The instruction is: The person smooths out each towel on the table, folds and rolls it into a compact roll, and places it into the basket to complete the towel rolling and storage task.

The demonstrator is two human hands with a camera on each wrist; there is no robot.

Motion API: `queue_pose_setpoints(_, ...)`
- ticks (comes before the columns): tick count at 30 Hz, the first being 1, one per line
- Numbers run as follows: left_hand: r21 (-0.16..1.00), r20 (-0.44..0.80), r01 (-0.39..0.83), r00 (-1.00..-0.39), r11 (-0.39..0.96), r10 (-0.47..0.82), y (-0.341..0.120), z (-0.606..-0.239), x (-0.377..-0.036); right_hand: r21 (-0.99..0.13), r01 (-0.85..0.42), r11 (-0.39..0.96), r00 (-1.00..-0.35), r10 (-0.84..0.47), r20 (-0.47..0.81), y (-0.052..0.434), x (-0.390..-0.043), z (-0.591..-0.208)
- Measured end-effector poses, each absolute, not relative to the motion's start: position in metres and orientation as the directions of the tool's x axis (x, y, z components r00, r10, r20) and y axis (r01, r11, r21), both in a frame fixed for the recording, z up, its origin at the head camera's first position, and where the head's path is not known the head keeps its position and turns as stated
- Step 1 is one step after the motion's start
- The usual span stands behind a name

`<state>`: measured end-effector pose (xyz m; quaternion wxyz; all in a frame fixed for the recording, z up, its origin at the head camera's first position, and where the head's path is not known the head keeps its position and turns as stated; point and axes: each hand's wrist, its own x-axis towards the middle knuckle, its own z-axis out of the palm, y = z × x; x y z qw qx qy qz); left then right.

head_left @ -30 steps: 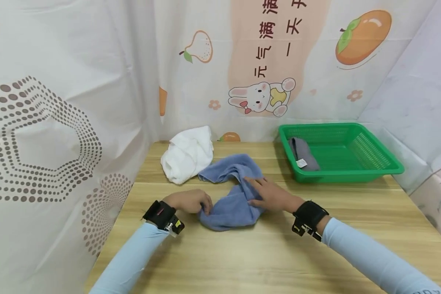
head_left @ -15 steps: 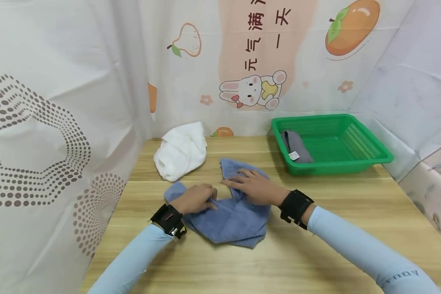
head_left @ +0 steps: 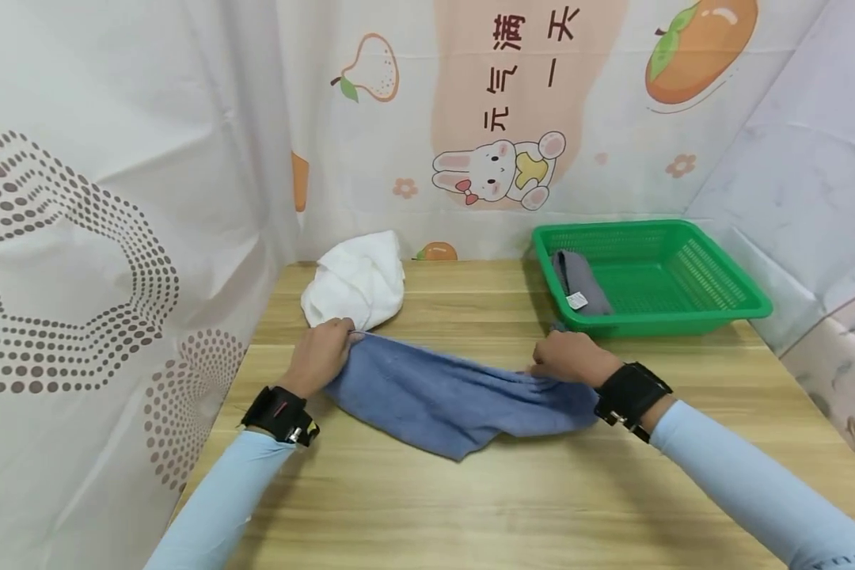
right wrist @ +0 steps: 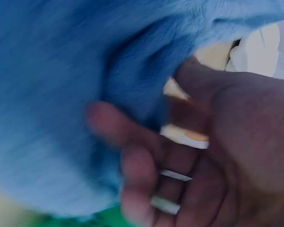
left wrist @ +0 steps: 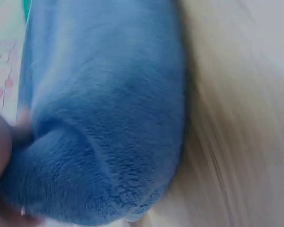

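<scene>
The left grip [head_left: 321,356] pinched the blue cloth [head_left: 449,396] at its left end, and the right grip [head_left: 573,358], fingers curled, pinched it toward its right end, so that it stretched between the two, its far edge drawn nearly straight and its loose part spreading to their near side over the surface [head_left: 399,507]. Just beyond the left grip sat a bunched white cloth [head_left: 359,281]; beyond the right one stood a green basket [head_left: 684,322] holding a folded gray cloth [head_left: 584,281].
</scene>
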<state>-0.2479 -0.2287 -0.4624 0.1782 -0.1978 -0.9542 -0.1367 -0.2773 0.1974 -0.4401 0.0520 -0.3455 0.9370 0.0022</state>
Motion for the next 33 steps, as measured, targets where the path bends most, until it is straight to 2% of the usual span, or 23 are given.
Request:
queue_pose_setpoints(3, 0.326, 0.250, 0.504, -0.862, 0.800, 0.441, -0.235, -0.457, -0.249, -0.011, -0.759, 0.651, -0.651, -0.759, -0.019, 0.207, -0.277, -0.446)
queue_pose_setpoints(5, 0.391, 0.143, 0.539, -0.836, 0.746, 0.530, -0.238, -0.457, -0.248, -0.014, -0.813, 0.582, -0.582, -0.813, 0.015, 0.209, -0.276, -0.449)
queue_pose_setpoints(6, 0.406, 0.097, 0.547, -0.823, 0.732, 0.560, -0.239, -0.458, -0.247, -0.050, -0.830, 0.555, -0.556, -0.831, 0.004, 0.210, -0.276, -0.451)
queue_pose_setpoints(10, 0.368, -0.009, 0.559, -0.797, 0.743, 0.604, -0.250, -0.465, -0.242, -0.235, -0.821, 0.521, -0.513, -0.853, -0.097, 0.213, -0.269, -0.455)
queue_pose_setpoints(13, 0.344, -0.069, 0.535, -0.805, 0.771, 0.589, -0.262, -0.468, -0.238, -0.303, -0.801, 0.517, -0.508, -0.854, -0.113, 0.221, -0.264, -0.460)
queue_pose_setpoints(18, 0.320, -0.104, 0.497, -0.827, 0.806, 0.552, -0.278, -0.469, -0.235, -0.344, -0.773, 0.532, -0.578, -0.816, 0.036, 0.243, -0.258, -0.465)
queue_pose_setpoints(21, 0.256, 0.032, 0.500, -0.860, 0.827, 0.510, -0.286, -0.465, -0.235, -0.271, -0.760, 0.590, -0.643, -0.743, 0.186, 0.252, -0.258, -0.452)
queue_pose_setpoints(24, 0.212, 0.260, 0.473, -0.871, 0.855, 0.417, -0.299, -0.455, -0.236, -0.177, -0.715, 0.677, -0.690, -0.641, 0.335, 0.258, -0.261, -0.429)
queue_pose_setpoints(26, 0.203, 0.384, 0.447, -0.855, 0.871, 0.349, -0.307, -0.445, -0.236, -0.168, -0.669, 0.724, -0.711, -0.557, 0.430, 0.264, -0.261, -0.413)
queue_pose_setpoints(28, 0.241, 0.408, 0.430, -0.859, 0.870, 0.311, -0.314, -0.435, -0.235, -0.202, -0.619, 0.758, -0.733, -0.467, 0.495, 0.271, -0.259, -0.400)
queue_pose_setpoints(30, 0.294, 0.321, 0.443, -0.880, 0.847, 0.348, -0.318, -0.425, -0.232, -0.256, -0.580, 0.773, -0.757, -0.395, 0.521, 0.277, -0.256, -0.391)
queue_pose_setpoints(32, 0.405, 0.091, 0.447, -0.888, 0.798, 0.451, -0.321, -0.417, -0.227, -0.304, -0.557, 0.773, -0.779, -0.359, 0.514, 0.280, -0.253, -0.388)
queue_pose_setpoints(33, 0.462, -0.046, 0.421, -0.868, 0.781, 0.495, -0.321, -0.414, -0.224, -0.318, -0.552, 0.771, -0.789, -0.360, 0.498, 0.280, -0.252, -0.388)
